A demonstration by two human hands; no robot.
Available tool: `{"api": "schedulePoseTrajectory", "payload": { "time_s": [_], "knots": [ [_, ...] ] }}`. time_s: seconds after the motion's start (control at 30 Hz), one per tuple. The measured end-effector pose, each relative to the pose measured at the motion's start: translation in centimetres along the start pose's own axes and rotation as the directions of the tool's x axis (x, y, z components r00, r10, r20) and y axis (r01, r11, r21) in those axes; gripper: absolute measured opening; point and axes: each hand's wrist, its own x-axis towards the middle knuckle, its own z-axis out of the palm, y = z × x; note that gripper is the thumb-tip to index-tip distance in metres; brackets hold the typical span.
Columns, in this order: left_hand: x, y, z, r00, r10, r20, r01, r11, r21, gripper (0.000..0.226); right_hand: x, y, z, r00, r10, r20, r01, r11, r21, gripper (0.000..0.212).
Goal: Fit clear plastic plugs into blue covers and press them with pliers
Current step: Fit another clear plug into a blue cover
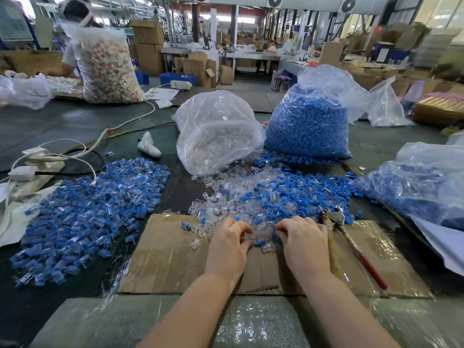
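Note:
A mixed heap of clear plastic plugs [251, 194] and loose blue covers [296, 194] spreads over the table's middle onto a cardboard sheet [170, 257]. My left hand [231, 244] and my right hand [303, 242] sit side by side at the heap's near edge, fingers curled. The left pinches a clear plug [251, 236]; the right pinches a small blue cover [275, 237]. Pliers [351, 239] with red handles lie on the cardboard just right of my right hand. A big pile of assembled blue-and-clear pieces [85, 217] lies to the left.
A bag of clear plugs [216, 131] and a bag of blue covers [308, 121] stand behind the heap. Another bag of blue parts [421, 182] lies at the right. Power strips and white cables [37, 167] sit at the left. A person sits at the far left.

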Motion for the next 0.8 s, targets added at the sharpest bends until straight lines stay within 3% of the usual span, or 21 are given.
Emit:
{"api": "schedulePoseTrajectory", "payload": {
  "time_s": [0.23,0.37,0.53,0.67,0.8],
  "knots": [
    [0.1,0.1,-0.1,0.998,-0.036,-0.052,0.033,0.997,-0.064,0.023,0.7,-0.3,0.2,1.000,0.017,-0.025,-0.017,1.000,-0.003,0.016],
    [-0.3,0.2,-0.4,0.995,0.021,-0.101,-0.035,0.990,-0.134,0.024,0.6,-1.1,-0.4,0.995,0.073,-0.073,-0.055,0.972,0.230,0.013],
    [-0.3,0.1,-0.4,0.990,0.074,-0.122,-0.097,0.976,-0.194,0.029,0.2,-2.7,-0.9,0.998,0.036,0.046,-0.053,0.871,0.489,0.008],
    [-0.3,-0.4,-0.2,0.995,-0.038,-0.092,0.010,0.957,-0.288,0.021,0.1,-2.8,-1.0,0.997,0.003,0.082,-0.048,0.836,0.547,0.010],
    [-0.4,-0.5,-0.1,0.992,-0.120,-0.033,0.100,0.928,-0.359,0.018,0.9,-2.2,-0.8,0.998,0.048,-0.035,-0.025,0.870,0.492,0.014]
  ]
}}
